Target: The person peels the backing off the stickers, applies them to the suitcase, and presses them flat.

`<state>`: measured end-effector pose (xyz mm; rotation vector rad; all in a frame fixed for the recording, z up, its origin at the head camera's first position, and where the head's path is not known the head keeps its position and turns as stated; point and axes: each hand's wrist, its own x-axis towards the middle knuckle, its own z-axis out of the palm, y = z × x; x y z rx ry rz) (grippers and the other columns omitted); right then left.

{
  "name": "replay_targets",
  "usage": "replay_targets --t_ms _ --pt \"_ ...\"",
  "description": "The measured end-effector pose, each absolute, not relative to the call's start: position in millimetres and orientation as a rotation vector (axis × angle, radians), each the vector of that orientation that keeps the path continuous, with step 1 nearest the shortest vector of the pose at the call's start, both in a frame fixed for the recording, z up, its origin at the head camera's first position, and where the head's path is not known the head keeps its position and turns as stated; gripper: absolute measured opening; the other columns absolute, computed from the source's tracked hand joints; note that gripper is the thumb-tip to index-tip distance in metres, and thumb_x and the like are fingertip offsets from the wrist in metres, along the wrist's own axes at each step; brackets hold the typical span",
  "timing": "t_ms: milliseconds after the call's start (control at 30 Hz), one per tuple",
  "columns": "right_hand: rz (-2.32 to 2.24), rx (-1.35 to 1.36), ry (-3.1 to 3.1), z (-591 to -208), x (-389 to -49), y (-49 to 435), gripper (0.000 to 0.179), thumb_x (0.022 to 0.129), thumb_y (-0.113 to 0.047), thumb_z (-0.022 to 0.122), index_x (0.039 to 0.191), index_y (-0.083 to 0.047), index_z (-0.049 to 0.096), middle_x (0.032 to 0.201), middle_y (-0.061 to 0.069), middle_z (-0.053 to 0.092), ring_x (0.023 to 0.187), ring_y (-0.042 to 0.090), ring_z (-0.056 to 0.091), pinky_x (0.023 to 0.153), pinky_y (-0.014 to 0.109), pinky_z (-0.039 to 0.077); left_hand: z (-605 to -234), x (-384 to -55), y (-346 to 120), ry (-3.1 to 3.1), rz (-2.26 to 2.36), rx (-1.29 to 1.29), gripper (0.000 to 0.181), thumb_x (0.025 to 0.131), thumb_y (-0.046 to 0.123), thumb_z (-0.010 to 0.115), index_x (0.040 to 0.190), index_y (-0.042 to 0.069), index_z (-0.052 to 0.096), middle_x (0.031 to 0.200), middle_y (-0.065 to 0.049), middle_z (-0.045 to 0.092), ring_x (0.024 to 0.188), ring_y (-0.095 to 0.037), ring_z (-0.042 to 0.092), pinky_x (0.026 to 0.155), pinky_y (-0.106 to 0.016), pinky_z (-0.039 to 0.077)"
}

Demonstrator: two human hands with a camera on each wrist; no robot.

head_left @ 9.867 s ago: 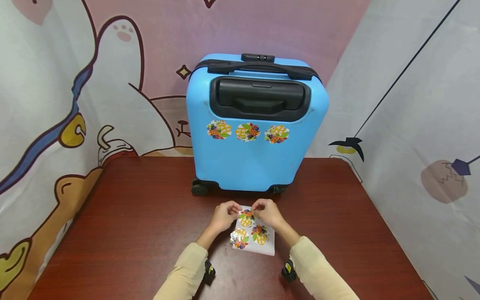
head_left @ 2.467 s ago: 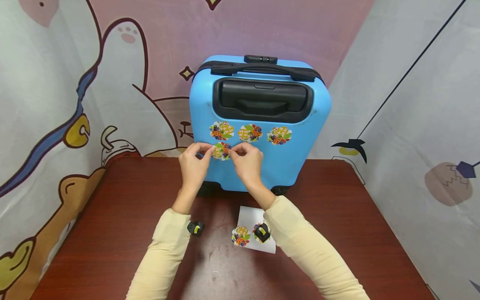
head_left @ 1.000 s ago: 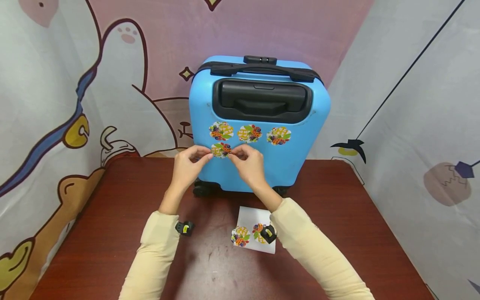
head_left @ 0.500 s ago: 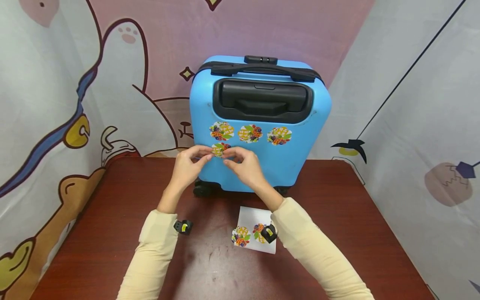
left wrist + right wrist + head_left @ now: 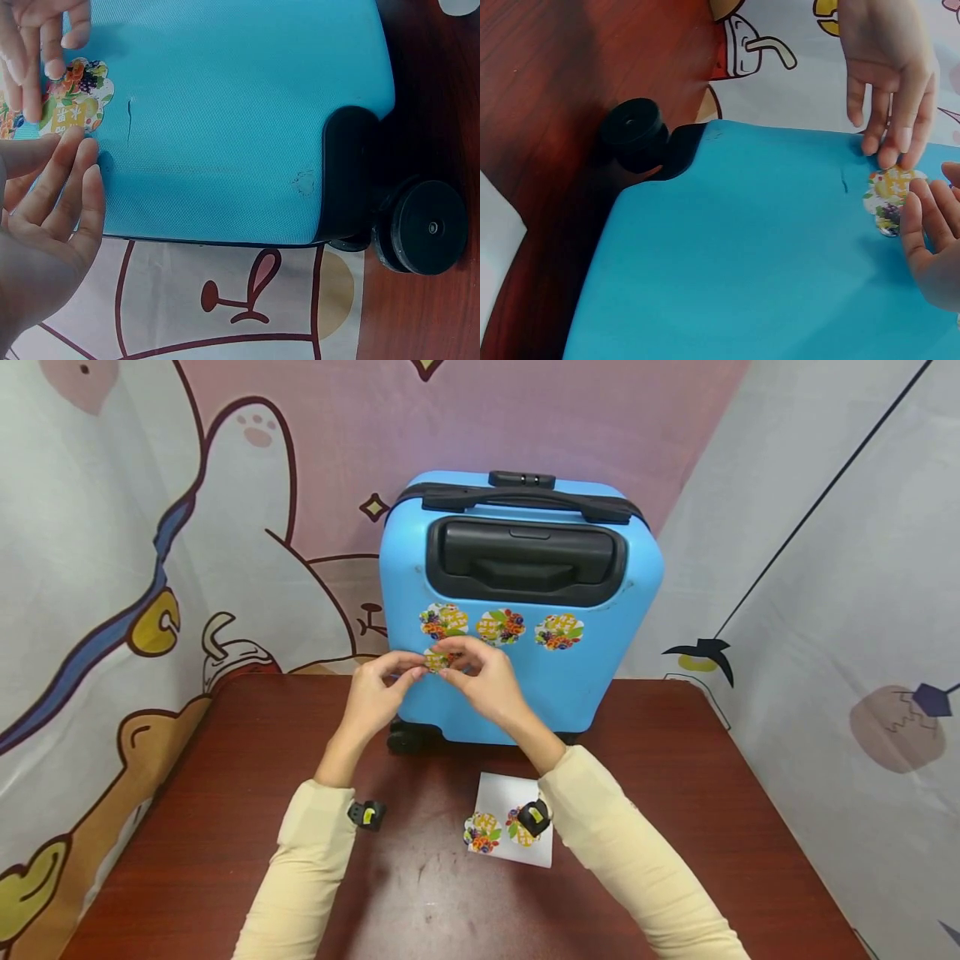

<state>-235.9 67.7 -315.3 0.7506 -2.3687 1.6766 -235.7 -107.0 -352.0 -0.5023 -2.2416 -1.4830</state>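
A light blue suitcase (image 5: 555,685) stands upright on the table, with a row of three round fruit stickers (image 5: 500,627) on its front. Below the leftmost of these, another round fruit sticker (image 5: 433,662) lies against the shell. My left hand (image 5: 371,692) pinches its left edge between thumb and fingertips. Over its right part reach the loosely bent fingers of my right hand (image 5: 491,687), hiding some of it. The right wrist view shows the sticker (image 5: 887,196) flat on the blue surface, the right fingertips at its edge; whether they press it I cannot tell.
On the brown table (image 5: 420,893) lies a white backing sheet (image 5: 501,792) bearing two more fruit stickers, one partly covered by the right wrist camera (image 5: 534,817). A black wheel (image 5: 408,737) shows at the suitcase's lower left. A cartoon-printed cloth (image 5: 300,468) hangs behind.
Earlier both hands worked at the sheet; one sticker has since moved from it to the suitcase. In the last second the right hand released the sticker's right edge and slid leftward over it.
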Motion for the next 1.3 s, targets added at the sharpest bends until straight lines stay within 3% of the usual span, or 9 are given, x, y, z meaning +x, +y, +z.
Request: replay_targets --t_ms 600,1300 --pt "1.631 0.709 -2.498 -354 -236 75 0.03 0.082 -0.001 0.065 0.112 -0.003 0.062 0.106 0.008 0.064 0.082 0.02 0.059 0.07 0.033 0.049 -349 -233 -106 -2.242 -1.495 -0.485 0.016 0.087 0.009 0.061 0.099 0.0 0.067 0.086 -0.012 0.067 0.08 -0.021 0.062 0.071 -0.035 0.05" --pt "1.724 0.847 -2.312 -314 -236 68 0.032 0.084 0.006 0.057 0.115 0.001 0.058 0.11 0.014 0.062 0.086 0.023 0.058 0.073 0.031 0.048 -348 -232 -105 -2.26 -1.481 -0.477 0.015 0.088 0.007 0.06 0.099 0.0 0.067 0.085 -0.013 0.067 0.08 -0.022 0.062 0.069 -0.035 0.049"
